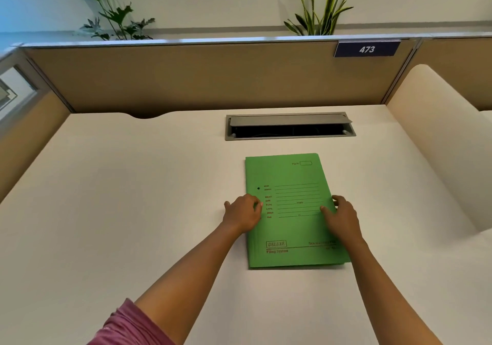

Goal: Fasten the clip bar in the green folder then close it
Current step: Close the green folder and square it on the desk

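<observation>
Two hands on the shut green folder (290,211), flat mid-table (133,198). Left hand (243,213) curled at the spine edge, right hand (342,215) with fingers (326,209) pinching the free edge. Likely light, thin, floppy card, slick on the table: pin the spine, lift the free edge. Clip bar hidden.

Folder (292,227) (seemingly closed) on desk (133,198), before cable hatch (290,126); hands at its sides.

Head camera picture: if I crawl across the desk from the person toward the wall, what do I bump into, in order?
green folder → cable box → divider panel → number sign → plants
</observation>
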